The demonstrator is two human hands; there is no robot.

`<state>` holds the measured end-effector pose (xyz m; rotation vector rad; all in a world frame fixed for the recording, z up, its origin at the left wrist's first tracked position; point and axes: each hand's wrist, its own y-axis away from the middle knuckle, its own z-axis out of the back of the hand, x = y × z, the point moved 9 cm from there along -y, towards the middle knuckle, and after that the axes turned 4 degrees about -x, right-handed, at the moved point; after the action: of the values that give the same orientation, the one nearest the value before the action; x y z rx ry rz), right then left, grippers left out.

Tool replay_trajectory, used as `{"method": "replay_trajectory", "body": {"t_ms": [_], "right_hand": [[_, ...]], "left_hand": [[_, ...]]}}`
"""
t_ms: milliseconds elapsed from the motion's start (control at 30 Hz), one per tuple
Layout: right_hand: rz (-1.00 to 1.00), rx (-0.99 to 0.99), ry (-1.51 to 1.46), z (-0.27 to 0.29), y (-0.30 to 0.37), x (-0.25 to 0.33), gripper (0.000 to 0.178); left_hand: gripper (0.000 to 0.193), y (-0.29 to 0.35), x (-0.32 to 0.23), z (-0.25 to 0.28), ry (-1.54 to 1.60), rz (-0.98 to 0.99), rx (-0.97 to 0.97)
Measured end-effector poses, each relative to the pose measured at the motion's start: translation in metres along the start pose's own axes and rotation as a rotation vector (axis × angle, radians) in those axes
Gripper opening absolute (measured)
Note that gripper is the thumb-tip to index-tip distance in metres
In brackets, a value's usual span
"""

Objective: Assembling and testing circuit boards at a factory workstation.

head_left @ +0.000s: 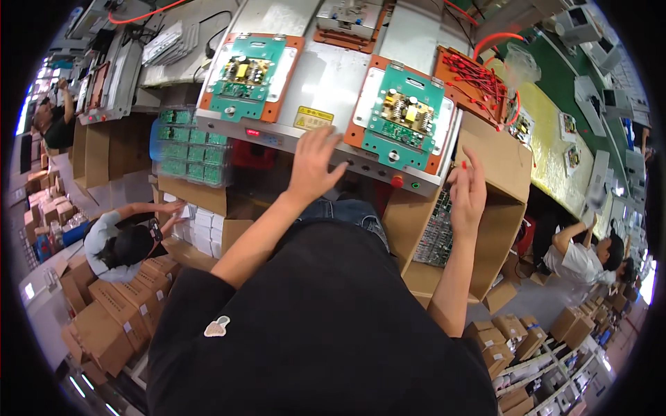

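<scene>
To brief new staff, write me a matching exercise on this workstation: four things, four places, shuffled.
Things
1. Yellow rectangular warning label
2. Round red button
3. Bare left hand
4. Bare right hand

Places
A. Beside the small round green button
B. Overlapping the open brown cardboard box in the picture
C. On the flat silver metal machine top
D. Fingertips near the label's lower edge

Pairs: 1-C, 2-A, 3-D, 4-B
</scene>
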<state>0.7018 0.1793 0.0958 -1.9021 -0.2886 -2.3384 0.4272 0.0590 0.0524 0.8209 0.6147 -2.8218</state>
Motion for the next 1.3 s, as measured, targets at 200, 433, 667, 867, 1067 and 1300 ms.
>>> {"method": "replay_trajectory", "body": {"t_ms": [200, 433, 667, 867, 1067, 1300], "right_hand": [[-0.121, 0.11, -0.028, -0.013, 0.017, -0.014, 0.025], [0.061, 0.302, 0.247, -0.047, 0.025, 0.019, 0.025], [0.176, 0.505, 0.279, -0.128, 0.038, 0.048, 0.022], [-0.07, 0.491, 0.338, -0.157, 0.035, 0.051, 0.02], [0.048, 0.494, 0.353, -0.187, 0.049, 0.081, 0.013], [0.552, 0.181, 0.715, -0.24, -0.105, 0.111, 0.022]], "left_hand": [[0.056, -0.003, -0.006, -0.037, -0.034, 0.036, -0.05], [0.033, -0.027, 0.011, 0.046, 0.004, 0.038, -0.388], [0.031, -0.054, 0.117, 0.089, -0.182, 0.213, -0.27], [0.032, -0.05, 0.058, 0.106, -0.087, -0.112, -0.245], [0.017, -0.118, 0.013, 0.165, -0.01, -0.551, -0.417], [0.026, -0.267, 0.002, 0.176, 0.175, -0.481, -0.524]]}}
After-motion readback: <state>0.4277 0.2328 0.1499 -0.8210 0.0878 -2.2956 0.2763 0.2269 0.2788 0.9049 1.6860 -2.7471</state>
